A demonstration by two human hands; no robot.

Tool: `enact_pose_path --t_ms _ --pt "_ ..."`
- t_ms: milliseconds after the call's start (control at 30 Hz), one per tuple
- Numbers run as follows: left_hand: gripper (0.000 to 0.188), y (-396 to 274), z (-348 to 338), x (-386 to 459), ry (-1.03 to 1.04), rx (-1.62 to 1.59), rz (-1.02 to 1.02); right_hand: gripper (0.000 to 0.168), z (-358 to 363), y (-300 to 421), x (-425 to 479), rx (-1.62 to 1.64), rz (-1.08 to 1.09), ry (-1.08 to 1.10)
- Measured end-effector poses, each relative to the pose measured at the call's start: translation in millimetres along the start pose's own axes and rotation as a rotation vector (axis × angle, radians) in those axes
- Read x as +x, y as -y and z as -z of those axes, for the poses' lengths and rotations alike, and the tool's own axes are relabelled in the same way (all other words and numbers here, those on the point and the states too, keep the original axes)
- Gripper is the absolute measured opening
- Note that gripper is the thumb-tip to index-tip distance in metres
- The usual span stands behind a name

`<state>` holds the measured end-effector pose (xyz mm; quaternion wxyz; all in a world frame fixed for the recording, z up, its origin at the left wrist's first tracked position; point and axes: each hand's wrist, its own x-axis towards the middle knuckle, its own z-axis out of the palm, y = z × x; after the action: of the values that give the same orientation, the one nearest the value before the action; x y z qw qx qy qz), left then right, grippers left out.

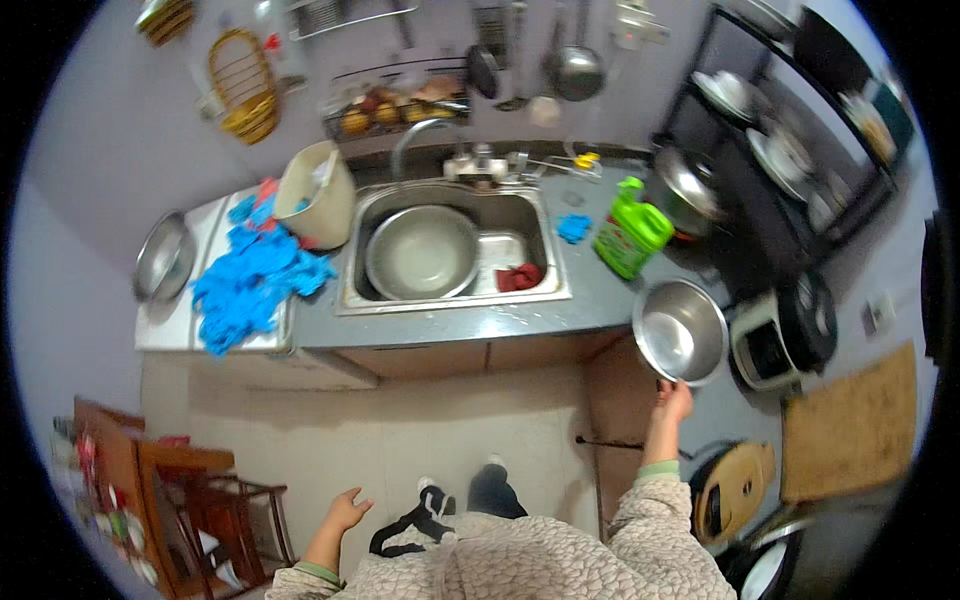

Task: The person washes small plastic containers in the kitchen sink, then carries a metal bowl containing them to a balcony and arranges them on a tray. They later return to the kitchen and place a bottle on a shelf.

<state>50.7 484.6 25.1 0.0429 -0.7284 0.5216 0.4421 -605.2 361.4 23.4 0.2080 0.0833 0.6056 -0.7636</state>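
My right hand (675, 401) grips the near rim of a stainless steel pot or basin (681, 330) at the counter's right corner. Over the floor at the lower left, my left hand (349, 510) is empty, its fingers apart. A wide metal basin (422, 253) stands in the sink (450, 306), beside a dark red cloth (519, 277). The curved faucet (405, 142) rises behind it. Right of the sink are a crumpled blue cloth or glove (574, 228) and a green plastic jug (634, 232). A heap of blue material (255, 277) lies left of the sink, by a beige bin (319, 199).
A rice cooker (776, 337) stands right of the held vessel, with a lidded pot (684, 187) behind. A black dish rack (806, 71), a wooden board (851, 424) and a round wooden lid (735, 491) line the right. Wooden furniture (142, 495) stands at lower left.
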Motion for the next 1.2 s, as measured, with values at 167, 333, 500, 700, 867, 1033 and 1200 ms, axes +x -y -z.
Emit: enact_pose_path --t_ms 167,333,500,700,867,1033,1200 --pt "0.068 57 -16 -49 0.005 0.035 0.215 0.019 -2 -19 107 0.013 -0.077 -0.011" --pt "0.07 49 -16 -98 0.251 -0.068 0.41 0.034 -49 8 12 -0.125 -0.129 -0.026" --pt "0.074 26 31 -85 0.232 -0.255 0.242 0.034 -62 -91 -37 -0.887 0.168 1.032" --pt "0.074 85 116 -67 0.234 -0.266 -0.074 0.024 -125 -156 -428 -1.733 -0.257 2.589" --pt "0.056 174 139 -85 -0.341 -0.704 0.099 0.018 -239 -200 -554 -1.058 -0.212 2.515" --pt "0.051 206 174 -98 -0.944 -1.154 0.257 0.031 -364 -260 -732 -0.866 -0.297 2.247" --pt "0.04 228 194 -83 -1.118 -1.107 0.529 0.044 -487 -371 -859 -0.63 -0.473 1.918"
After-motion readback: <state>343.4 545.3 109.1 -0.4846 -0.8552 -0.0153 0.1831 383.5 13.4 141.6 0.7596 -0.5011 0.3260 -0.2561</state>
